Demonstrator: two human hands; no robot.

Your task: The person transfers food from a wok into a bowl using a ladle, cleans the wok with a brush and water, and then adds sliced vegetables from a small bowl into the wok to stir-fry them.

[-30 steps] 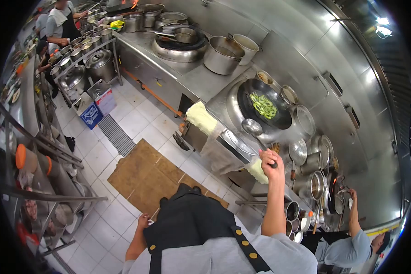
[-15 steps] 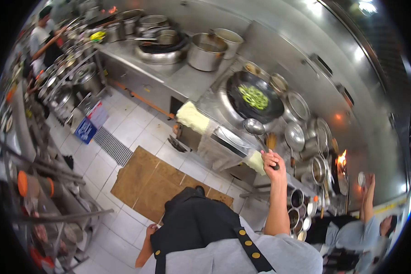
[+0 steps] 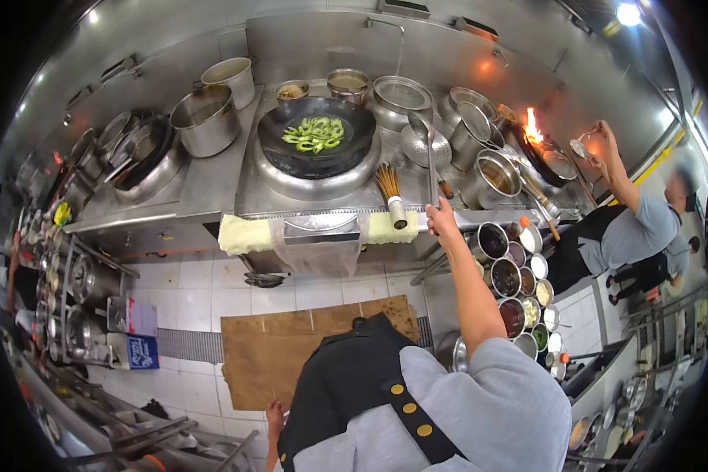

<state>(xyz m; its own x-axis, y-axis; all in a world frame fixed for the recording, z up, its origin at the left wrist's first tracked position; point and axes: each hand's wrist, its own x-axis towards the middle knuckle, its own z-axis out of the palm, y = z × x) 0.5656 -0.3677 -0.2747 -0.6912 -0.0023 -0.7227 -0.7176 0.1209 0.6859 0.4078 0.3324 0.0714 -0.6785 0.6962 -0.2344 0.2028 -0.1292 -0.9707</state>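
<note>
A long-handled metal ladle (image 3: 430, 149) is in my right hand (image 3: 440, 218), whose fingers are wrapped round the handle's end. The bowl of the ladle is up by a round perforated strainer (image 3: 426, 147), right of the wok. Sliced green vegetables (image 3: 314, 134) lie in the black wok (image 3: 317, 166) on the burner. A bamboo brush (image 3: 389, 182) stands between the wok and the ladle. Low at my left side hangs my left hand (image 3: 275, 414), partly hidden by the apron; its fingers are too small to read.
Steel pots (image 3: 205, 120) stand left of the wok. Sauce containers (image 3: 505, 277) fill the right side. Further right, a co-worker (image 3: 633, 228) reaches over a flaming wok (image 3: 533, 153). Yellow cloths (image 3: 244, 234) lie on the stove's front edge. Cardboard (image 3: 271, 354) covers the floor.
The view has turned right and squared up to the wok. My right hand has carried the ladle away from the wok's edge to the strainer's side.
</note>
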